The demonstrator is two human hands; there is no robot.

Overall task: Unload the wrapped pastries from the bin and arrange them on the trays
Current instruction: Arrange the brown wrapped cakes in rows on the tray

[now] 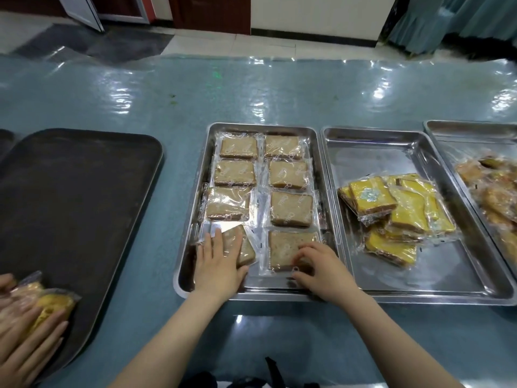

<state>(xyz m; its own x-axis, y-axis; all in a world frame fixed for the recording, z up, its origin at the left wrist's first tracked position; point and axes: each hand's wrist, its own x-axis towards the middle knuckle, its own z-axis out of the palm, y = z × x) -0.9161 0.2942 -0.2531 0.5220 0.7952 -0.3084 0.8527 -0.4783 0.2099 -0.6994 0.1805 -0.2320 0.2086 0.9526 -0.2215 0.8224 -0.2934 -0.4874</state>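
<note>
A steel tray (195,180) in the middle holds several brown wrapped pastries in two columns. My left hand (218,264) lies flat with straight fingers on the tilted pastry (246,249) at the tray's near left corner. My right hand (316,268) has its fingers curled on the near edge of the near right pastry (291,245). No bin is in view.
A second steel tray (363,144) to the right carries a loose pile of yellow wrapped pastries (391,214). A third tray (461,130) at far right holds more packets. A dark tray (70,191) lies left, where another person's hands (25,340) press on wrapped yellow buns (50,303).
</note>
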